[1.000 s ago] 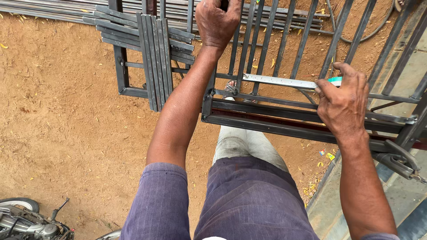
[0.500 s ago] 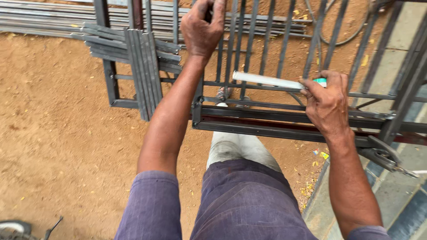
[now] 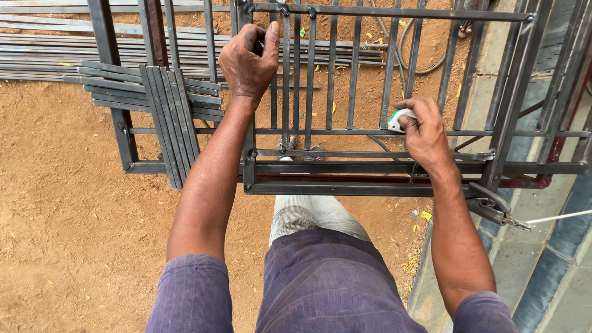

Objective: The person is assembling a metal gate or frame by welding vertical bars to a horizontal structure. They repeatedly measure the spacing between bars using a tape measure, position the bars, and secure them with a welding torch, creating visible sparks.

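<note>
Bare reddish-brown dirt ground (image 3: 68, 203) lies in flat daylight, scattered with small yellow leaves. Long metal bars (image 3: 43, 52) are stacked along the far edge. A grey paved strip (image 3: 542, 246) borders the right.

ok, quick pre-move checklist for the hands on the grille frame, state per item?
1. Left hand gripped on an upright bar of the metal grille frame: ok.
2. Right hand closed on the small white-and-green tool at the horizontal rail: ok.
3. Tool tip touching the rail: cannot tell, fingers hide it.
4. Locking clamp biting the frame corner: cannot tell.
5. Loose flat bars stacked on the frame's left side, not secured: not ok.
</note>
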